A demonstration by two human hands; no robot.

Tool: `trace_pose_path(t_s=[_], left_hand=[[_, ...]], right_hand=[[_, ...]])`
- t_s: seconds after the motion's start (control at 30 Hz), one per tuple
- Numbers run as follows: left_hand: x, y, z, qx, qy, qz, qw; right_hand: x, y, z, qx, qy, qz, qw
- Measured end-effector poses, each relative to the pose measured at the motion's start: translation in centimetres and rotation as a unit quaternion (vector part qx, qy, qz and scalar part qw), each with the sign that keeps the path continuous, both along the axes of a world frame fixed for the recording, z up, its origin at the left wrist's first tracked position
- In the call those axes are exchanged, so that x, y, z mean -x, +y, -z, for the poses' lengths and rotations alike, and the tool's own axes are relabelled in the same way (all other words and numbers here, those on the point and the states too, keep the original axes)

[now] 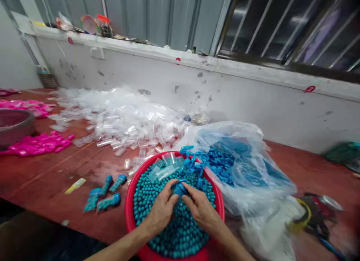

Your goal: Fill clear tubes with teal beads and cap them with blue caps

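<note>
1. Blue plastic piece (180,189) is pinched between the fingertips of both the left hand (163,207) and the right hand (201,208), right above the teal beads (143,201) in the red basin (129,201); whether a tube is gripped with it cannot be told.
2. Only fingertips are used here, so if the pinch is loosened, the piece could be dropped and lost among the beads!
3. Over the near rim both forearms are stretched; if it is bumped, beads could be scattered across the red table (52,174).
4. Clear tubes (168,171) are piled loosely at the far side; by one nudge they could be buried.
5. At right, the rim is crowded by the plastic bag (253,193); if it is snagged, blue parts (219,159) could be spilled.
</note>
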State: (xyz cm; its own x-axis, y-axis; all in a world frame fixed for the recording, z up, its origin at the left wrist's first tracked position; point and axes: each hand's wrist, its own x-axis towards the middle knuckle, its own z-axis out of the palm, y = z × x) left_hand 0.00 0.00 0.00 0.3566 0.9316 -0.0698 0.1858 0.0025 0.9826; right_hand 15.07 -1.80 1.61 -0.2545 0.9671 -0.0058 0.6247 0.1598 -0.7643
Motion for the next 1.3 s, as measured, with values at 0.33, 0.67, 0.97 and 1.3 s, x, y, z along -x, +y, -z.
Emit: trace_pose_path(t_s=[0.33, 0.67, 0.97, 1.3], left_hand=[[-0.5, 0.1, -0.3, 0.017, -0.073, -0.018, 0.997], [-1.2, 0.2, 0.3, 0.025, -0.032, -0.045, 0.998], [4.0, 0.7, -0.8, -0.08, 0.176, -0.003, 0.981], [13.2, 4.0, -3.3, -0.136, 0.546, -0.191, 0.805]], right_hand=[[1.8, -1.0, 1.0, -0.024, -0.131, -0.014, 0.991], [3.7, -1.1, 1.1, -0.134, -0.224, 0.056, 0.964], [2.8, -0.8, 1.1, -0.055, -0.224, -0.032, 0.973], [2.5, 6.7, 0.8, -0.193, -0.405, -0.024, 0.893]])
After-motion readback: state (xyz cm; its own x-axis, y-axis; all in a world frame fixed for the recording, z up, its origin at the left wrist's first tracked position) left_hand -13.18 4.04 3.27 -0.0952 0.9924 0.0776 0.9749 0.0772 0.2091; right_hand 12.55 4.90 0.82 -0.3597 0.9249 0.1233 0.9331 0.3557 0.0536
